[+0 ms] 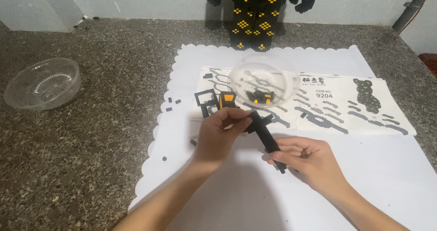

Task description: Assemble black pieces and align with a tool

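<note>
Black brick strip [265,137], a long bar of small building blocks, sits pinched between both hands above the white scalloped mat [255,199]; left hand [218,135] grasps its upper end with fingers curled over the top, right hand [307,160] clamps the lower end between thumb and fingertips; looks to me like the assembly step is in hand, the strip being steadied or pressed together; any further piece, by my reading, calls for one hand to let go while the other keeps the bar level. Just beyond the left hand stand a black square frame [205,100] and an orange-and-black block [227,100]; further off, a clear bowl [265,79] with loose pieces rests on the instruction sheet [364,108]; loose black bricks [172,102] lie left of that hand; well left, an empty glass bowl [43,83] on the counter [91,158]; a black-and-yellow brick figure [255,17] stands at the far edge.
</note>
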